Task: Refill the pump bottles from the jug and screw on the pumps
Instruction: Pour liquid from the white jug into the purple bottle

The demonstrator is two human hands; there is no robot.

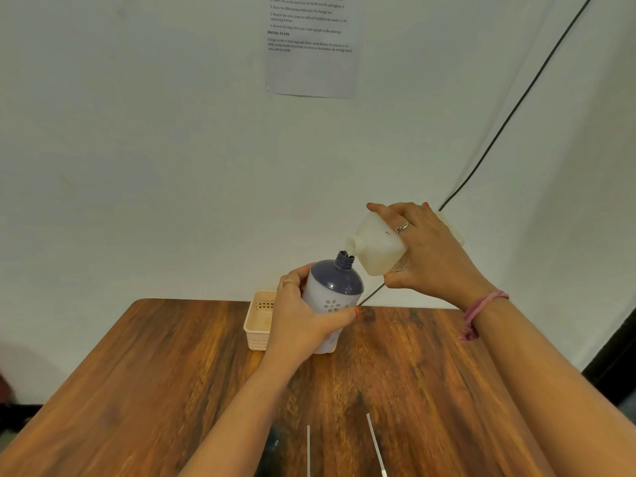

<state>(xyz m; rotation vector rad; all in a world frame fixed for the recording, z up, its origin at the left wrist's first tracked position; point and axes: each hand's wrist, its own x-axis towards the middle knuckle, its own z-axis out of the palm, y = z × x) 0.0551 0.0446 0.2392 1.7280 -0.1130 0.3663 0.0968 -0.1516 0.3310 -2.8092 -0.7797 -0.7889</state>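
Now pouring | left hand (303, 321) wraps bottle (335, 297) | right hand (426, 249) grips tilted jug (375, 246) | spout just beside bottle neck | risk: narrow neck, misaim spills onto table (172, 373)

The wooden surface (172, 390) lies bare across its whole left half and along the right side, open for a hand to pass. At the far middle, a cream basket (258, 321) and the bottle (335, 297) just beside it block the way. Two thin white tubes (375, 442) lie at the near edge.
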